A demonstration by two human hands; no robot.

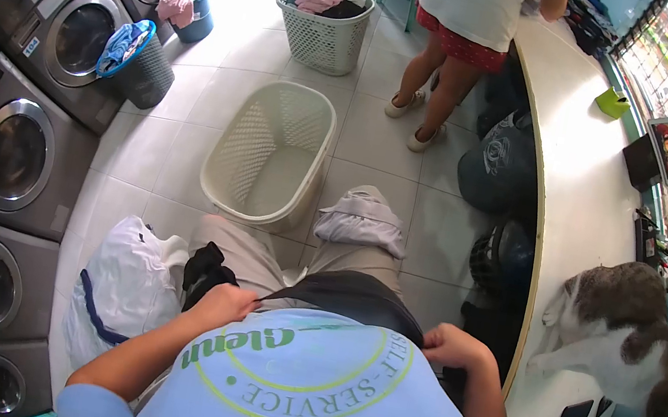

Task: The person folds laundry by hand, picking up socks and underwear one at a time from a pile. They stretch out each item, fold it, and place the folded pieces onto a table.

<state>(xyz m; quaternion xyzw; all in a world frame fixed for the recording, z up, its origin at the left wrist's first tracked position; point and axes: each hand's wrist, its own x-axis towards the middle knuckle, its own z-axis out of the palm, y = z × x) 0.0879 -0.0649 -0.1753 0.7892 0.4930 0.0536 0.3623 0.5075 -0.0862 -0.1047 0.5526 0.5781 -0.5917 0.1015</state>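
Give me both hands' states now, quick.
Left hand: closed, gripping the edge of a dark garment on the lap.
Right hand: closed, gripping the same garment's other edge.

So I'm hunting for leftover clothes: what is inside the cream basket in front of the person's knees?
The cream basket shows only its bare bottom and mesh walls; no clothes visible. The near wall hides a strip of the bottom just behind it.

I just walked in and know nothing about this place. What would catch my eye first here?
Probably the cat lying on the long white counter at right. Next, the wall of washing machines along the left, and the empty cream basket on the floor. Close up, the left hand and right hand each pinch an edge of a dark garment over the lap.
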